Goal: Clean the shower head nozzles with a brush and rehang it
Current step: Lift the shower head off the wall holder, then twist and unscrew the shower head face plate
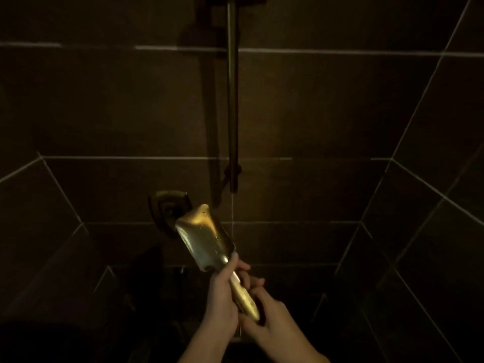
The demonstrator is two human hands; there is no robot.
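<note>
A shiny metal hand shower head [203,238] with a flat, squarish head points up and to the left in the dim shower stall. Its back faces me, so the nozzles are hidden. My left hand [222,294] wraps the upper part of its handle just below the head. My right hand [267,315] grips the lower end of the handle. A wall bracket [167,205] sits right behind the head's top edge. No brush is visible.
A vertical metal slide rail [232,100] runs down the dark tiled back wall [314,113], ending just above and right of the shower head. Dark tiled side walls close in at left and right. The lower part of the stall is too dark to make out.
</note>
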